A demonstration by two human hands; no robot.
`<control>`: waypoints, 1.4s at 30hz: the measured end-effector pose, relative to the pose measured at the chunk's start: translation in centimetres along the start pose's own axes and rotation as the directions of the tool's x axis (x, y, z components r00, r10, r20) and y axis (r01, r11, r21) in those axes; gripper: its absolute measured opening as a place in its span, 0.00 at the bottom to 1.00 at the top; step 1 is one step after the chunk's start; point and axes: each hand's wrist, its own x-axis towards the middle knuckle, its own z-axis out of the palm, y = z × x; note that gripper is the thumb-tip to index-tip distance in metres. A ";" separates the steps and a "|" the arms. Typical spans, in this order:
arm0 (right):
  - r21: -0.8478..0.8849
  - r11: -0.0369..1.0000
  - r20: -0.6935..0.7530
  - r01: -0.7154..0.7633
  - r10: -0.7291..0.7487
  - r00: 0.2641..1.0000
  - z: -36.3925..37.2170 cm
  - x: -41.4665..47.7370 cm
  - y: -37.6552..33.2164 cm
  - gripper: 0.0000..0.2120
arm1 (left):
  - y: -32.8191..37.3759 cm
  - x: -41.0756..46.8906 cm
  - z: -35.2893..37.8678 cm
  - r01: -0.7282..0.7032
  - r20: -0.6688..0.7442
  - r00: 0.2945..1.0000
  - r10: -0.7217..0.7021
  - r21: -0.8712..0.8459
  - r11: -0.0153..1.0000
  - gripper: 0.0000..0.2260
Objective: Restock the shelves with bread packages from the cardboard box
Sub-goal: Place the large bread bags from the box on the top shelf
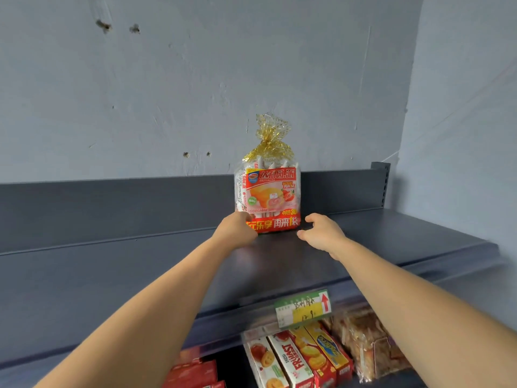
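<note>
One bread package (267,197) stands on the shelf (112,275); left hand (237,228) seemingly grips its corner, right hand (321,233) relaxed beside it; likely more to stock.

The bread package (267,191) stands upright on the shelf (112,275); the left hand (236,229) grips its near-left corner, and the right hand (321,233) hovers just beside it.

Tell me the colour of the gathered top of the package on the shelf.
The package has a gold-patterned clear gathered top; head view.
</note>
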 end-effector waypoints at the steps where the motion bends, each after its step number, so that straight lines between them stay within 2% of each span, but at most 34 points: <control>1: -0.017 1.000 -0.010 -0.012 0.012 1.000 -0.4 -0.6 0.2 0.25 | 0.0 -0.3 -0.1 -0.036 0.009 0.999 0.035 0.028 0.999 0.22; 9: -0.156 0.976 -0.170 -0.149 0.122 0.978 -2.1 -6.8 0.4 0.20 | -0.1 -3.0 -0.6 -0.302 0.101 0.952 0.291 0.133 0.944 0.13; 12: -0.194 0.962 -0.229 -0.191 0.145 0.963 -2.4 -9.9 0.3 0.19 | 0.5 -4.5 -0.7 -0.418 0.131 0.907 0.401 0.147 0.897 0.12; 17: -0.301 0.906 -0.298 -0.298 0.207 0.932 -2.8 -15.9 0.8 0.19 | 2.4 -8.4 -0.3 -0.590 0.168 0.805 0.569 0.128 0.797 0.19; 20: -0.330 0.872 -0.307 -0.362 0.264 0.914 -3.2 -19.6 1.1 0.20 | 2.9 -10.9 0.3 -0.660 0.185 0.750 0.635 0.159 0.734 0.18; 25: -0.369 0.835 -0.300 -0.408 0.309 0.903 -3.6 -25.9 1.2 0.21 | 3.1 -16.1 1.3 -0.709 0.212 0.704 0.677 0.181 0.681 0.15; 29: -0.379 0.822 -0.276 -0.425 0.338 0.900 -3.5 -31.4 1.3 0.19 | 2.5 -20.9 2.3 -0.734 0.253 0.679 0.689 0.202 0.649 0.14; 33: -0.409 0.796 -0.250 -0.447 0.373 0.893 -2.7 -37.2 1.9 0.15 | 1.0 -26.1 3.5 -0.747 0.332 0.659 0.675 0.188 0.638 0.15; 36: -0.414 0.784 -0.210 -0.462 0.412 0.887 -1.4 -41.5 3.1 0.18 | -0.6 -30.0 4.0 -0.741 0.392 0.657 0.644 0.173 0.649 0.16; 40: -0.405 0.771 -0.178 -0.491 0.460 0.870 0.4 -46.7 3.8 0.18 | -2.8 -34.7 3.9 -0.748 0.458 0.636 0.621 0.167 0.642 0.11; 42: -0.388 0.759 -0.168 -0.523 0.500 0.850 1.4 -50.0 3.6 0.20 | -4.0 -37.3 3.6 -0.744 0.471 0.630 0.617 0.138 0.654 0.11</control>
